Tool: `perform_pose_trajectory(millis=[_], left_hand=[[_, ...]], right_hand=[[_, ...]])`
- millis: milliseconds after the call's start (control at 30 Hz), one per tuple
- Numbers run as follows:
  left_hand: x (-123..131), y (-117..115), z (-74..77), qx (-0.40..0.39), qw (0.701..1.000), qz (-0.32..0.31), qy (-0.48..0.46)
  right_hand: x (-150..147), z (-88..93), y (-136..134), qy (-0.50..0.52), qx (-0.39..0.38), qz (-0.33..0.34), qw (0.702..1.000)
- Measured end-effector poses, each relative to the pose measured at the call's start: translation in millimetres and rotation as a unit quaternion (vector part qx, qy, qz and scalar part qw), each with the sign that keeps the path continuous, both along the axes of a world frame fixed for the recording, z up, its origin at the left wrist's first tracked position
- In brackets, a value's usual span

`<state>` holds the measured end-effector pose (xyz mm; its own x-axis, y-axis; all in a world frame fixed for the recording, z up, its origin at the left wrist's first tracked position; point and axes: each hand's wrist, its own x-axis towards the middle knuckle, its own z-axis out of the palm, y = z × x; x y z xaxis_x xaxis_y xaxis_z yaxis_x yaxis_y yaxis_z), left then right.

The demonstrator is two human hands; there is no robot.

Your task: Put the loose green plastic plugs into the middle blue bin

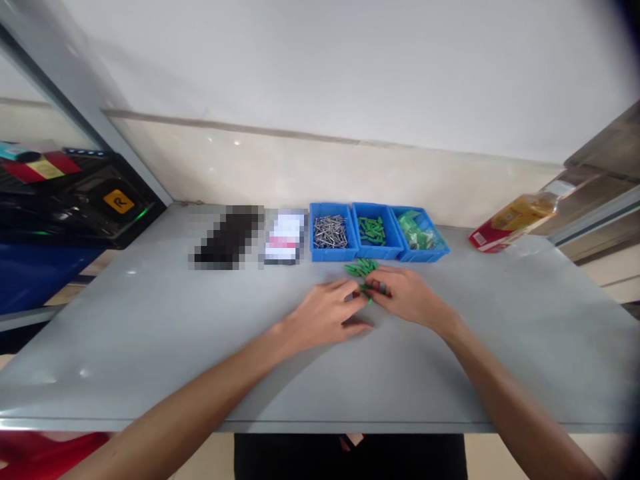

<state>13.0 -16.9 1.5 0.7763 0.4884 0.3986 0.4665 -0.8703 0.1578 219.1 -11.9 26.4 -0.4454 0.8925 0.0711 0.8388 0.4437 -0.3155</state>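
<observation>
The person's left hand (325,315) and right hand (410,297) are together near the middle of the frame, fingertips meeting over a small scatter of green plastic pegs (361,269). The pegs lie loose on the grey bench (505,373), just in front of a row of bins, with a few more showing between the fingers. Something dark and reddish also shows at the fingertips of the right hand, but it is too small to identify. I cannot tell whether either hand is actually gripping a peg.

Along the back of the bench stand three blue plastic bins side by side and touching. The left bin (333,233) holds silver screws, the middle bin (376,231) holds more green pegs, and the right bin (419,235) holds green items in clear bags. To the left of the bins lie two pixelated objects, a dark one (229,237) and a pale one (285,237). Toward the right, a red-and-yellow packet (515,220) lies at the back of the bench. At the upper left, a black case (75,197) sits beyond the bench.
</observation>
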Motion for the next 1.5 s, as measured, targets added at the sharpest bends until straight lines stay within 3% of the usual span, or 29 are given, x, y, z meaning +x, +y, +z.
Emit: perform_pose_trajectory(millis=[167,500,633,867,1233,1500], left_hand=[[2,2,-6.1,-0.006,1.000,0.012,0.016],[-2,8,-6.8,-0.006,0.997,0.075,-0.031],[-5,11,-8.2,0.007,0.993,0.103,-0.061],[-5,12,-8.5,0.028,0.992,0.090,-0.083],[-7,14,0.9,-0.005,0.986,0.124,-0.111],[-8,15,5.9,-0.022,0.981,0.132,-0.143]], right_hand=[[-5,-3.1,-4,-0.045,0.021,-0.032,0.998],[-10,-8.8,-5,-0.128,0.125,-0.020,0.984],[-9,-8.6,-4,-0.094,0.153,-0.020,0.984],[-10,-9.9,-6,0.012,0.200,0.003,0.980],[-17,-4.4,-10,0.189,0.146,0.052,0.970],[-17,-4.9,-10,0.196,0.149,0.046,0.968]])
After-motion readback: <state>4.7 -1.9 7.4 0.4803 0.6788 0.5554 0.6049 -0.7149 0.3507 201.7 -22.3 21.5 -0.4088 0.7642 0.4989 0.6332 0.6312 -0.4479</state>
